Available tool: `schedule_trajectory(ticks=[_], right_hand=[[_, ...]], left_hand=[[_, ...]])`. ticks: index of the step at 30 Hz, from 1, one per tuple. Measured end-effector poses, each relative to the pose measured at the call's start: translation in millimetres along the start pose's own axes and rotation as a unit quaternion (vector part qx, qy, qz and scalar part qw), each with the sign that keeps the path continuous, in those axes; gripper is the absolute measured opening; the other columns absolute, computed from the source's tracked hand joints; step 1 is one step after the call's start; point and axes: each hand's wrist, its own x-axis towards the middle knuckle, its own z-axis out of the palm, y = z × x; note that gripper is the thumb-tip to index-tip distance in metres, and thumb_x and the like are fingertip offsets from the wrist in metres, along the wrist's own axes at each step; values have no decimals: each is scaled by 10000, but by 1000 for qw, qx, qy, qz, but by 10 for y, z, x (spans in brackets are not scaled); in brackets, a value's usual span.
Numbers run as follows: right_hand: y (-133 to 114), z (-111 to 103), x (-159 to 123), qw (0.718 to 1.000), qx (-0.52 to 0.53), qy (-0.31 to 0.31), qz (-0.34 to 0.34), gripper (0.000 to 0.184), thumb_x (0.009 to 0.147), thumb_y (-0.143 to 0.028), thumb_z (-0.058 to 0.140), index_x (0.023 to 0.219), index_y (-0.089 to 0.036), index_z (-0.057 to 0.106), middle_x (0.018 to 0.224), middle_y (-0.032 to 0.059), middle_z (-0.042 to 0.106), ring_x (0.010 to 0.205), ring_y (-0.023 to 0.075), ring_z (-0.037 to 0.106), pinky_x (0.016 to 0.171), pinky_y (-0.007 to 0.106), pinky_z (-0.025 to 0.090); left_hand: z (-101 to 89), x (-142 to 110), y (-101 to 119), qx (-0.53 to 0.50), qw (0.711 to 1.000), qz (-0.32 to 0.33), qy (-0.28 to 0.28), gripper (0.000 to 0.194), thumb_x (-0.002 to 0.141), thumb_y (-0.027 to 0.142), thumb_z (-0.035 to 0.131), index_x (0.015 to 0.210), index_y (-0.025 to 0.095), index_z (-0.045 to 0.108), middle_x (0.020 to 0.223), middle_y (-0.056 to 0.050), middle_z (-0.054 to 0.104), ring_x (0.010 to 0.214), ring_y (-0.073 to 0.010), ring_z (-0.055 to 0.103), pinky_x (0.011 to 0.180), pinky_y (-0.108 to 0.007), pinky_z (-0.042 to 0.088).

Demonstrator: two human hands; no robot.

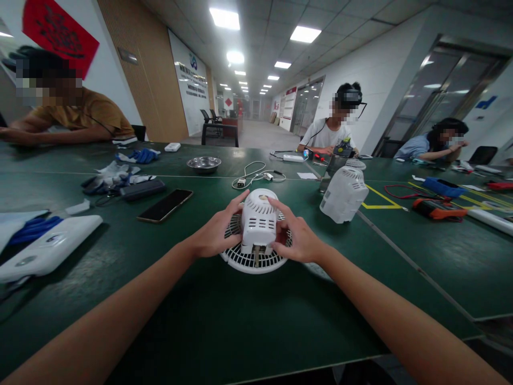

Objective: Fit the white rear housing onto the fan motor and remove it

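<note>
A small white fan head lies face down in front of me, its round grille [256, 266] resting on the green table. The slotted motor housing [259, 219] stands up from the middle of the grille. On its left side my left hand [218, 231] is curled around the housing, thumb low and fingers high. From the right, my right hand [300, 235] grips the same housing, with a finger on its top near a small beige spot. A gap with a tan or metallic strip shows at the housing's near end. The inner fingertips are partly hidden.
Beyond the fan are a white cable [256, 179] and a metal bowl [204, 164]. A black phone [166, 206] and a white device [52, 248] lie left. A white plastic housing [344, 193] stands right, nearer than an orange multimeter [438, 209]. Other people sit around the table.
</note>
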Motion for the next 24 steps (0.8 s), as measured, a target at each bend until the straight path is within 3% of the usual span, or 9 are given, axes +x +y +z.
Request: schedule_trajectory(ticks=[3,7,11,16,24], right_hand=[[14,6,5,1000,4,6,0,1046,785,-321,712,1615,-279,77,854,-3,718,640,188,673,632,371,601],[4,22,17,1000,-4,7,12,1097,770,-317,736,1615,-270,37,851,-3,716,647,192,675,653,372,592],[-42,23,29,1000,3,5,16,1051,752,-295,737,1593,-278,107,805,-27,684,625,175,660,636,343,573],[-64,3,35,999,15,-1,30,984,748,-287,730,1557,-282,172,794,-29,674,629,173,648,636,350,570],[-80,-45,43,999,15,-36,19,947,786,-305,731,1541,-293,160,952,30,708,732,196,676,675,372,587]], left_hand=[[6,-17,26,15,1000,12,-8,1132,809,413,743,1629,295,-28,1565,-192,445,1383,-423,487,1132,-648,377],[31,2,22,50,999,12,2,1216,761,463,793,1619,300,-53,1543,-200,452,1344,-433,521,1109,-623,413],[39,38,51,77,997,24,13,1173,737,456,802,1607,292,31,1555,-197,416,1292,-412,558,1059,-568,474],[38,51,63,91,995,28,26,1058,732,447,791,1555,274,150,1434,-172,523,1123,-349,646,977,-533,527],[-11,52,-85,53,998,28,-2,1049,711,508,829,1532,298,211,1531,-181,460,1293,-400,557,1074,-594,466]])
